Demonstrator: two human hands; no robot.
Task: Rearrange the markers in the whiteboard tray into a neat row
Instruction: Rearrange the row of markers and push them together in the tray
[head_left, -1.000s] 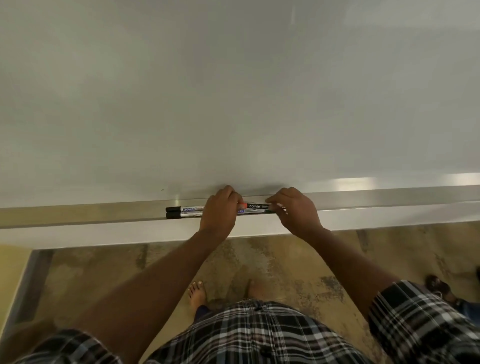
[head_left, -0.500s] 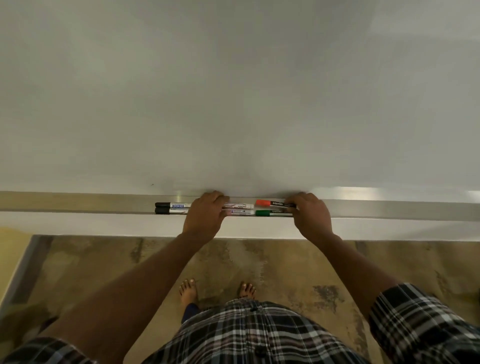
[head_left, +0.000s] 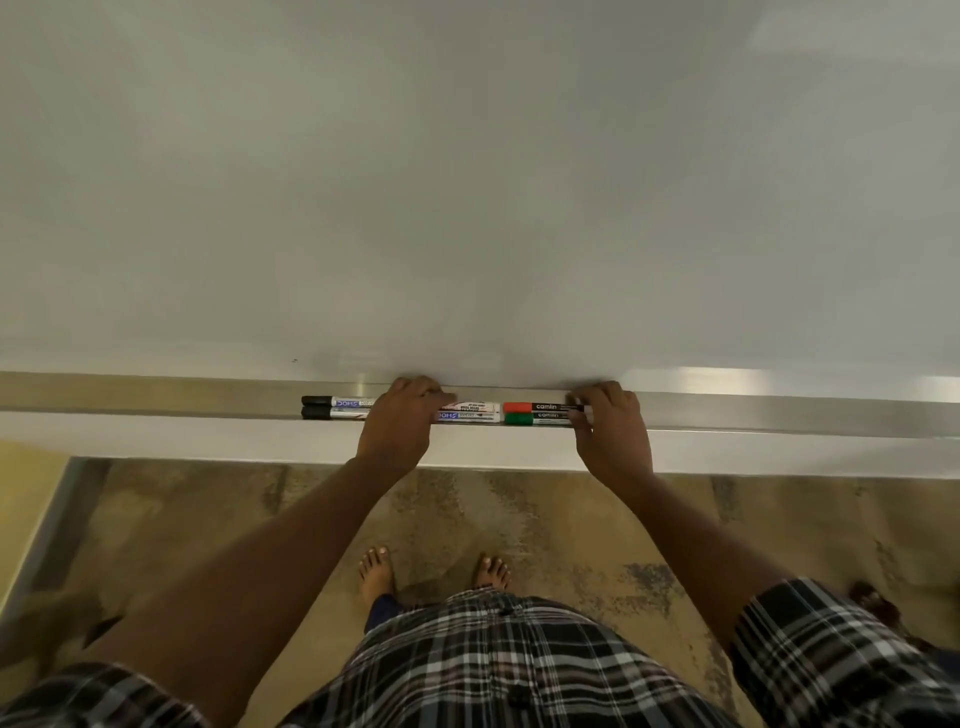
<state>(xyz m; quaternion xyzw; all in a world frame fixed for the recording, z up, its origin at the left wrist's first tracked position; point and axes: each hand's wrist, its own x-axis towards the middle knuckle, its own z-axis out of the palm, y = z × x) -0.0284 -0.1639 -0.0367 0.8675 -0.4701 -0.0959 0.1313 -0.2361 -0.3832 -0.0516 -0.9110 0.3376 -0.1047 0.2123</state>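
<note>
Several markers lie end to end in two parallel lines in the metal whiteboard tray (head_left: 779, 410). At the left are two black-capped markers (head_left: 332, 407). In the middle are two white-barrelled markers (head_left: 470, 411). To the right lie a red-capped marker (head_left: 537, 407) and, in front of it, a green-capped marker (head_left: 537, 419). My left hand (head_left: 397, 428) covers the stretch between the black-capped and white markers, fingers curled over them. My right hand (head_left: 610, 431) pinches the right ends of the red and green markers.
The whiteboard (head_left: 467, 182) rises straight behind the tray. Bare tray runs on to both sides of the markers. Below are a mottled floor (head_left: 545, 519), my bare feet and my plaid clothing. A dark object (head_left: 872, 603) sits on the floor at the right.
My right hand has slid to the right along the tray, uncovering the red and green markers. My left hand has stayed on the markers. The view has tilted slightly.
</note>
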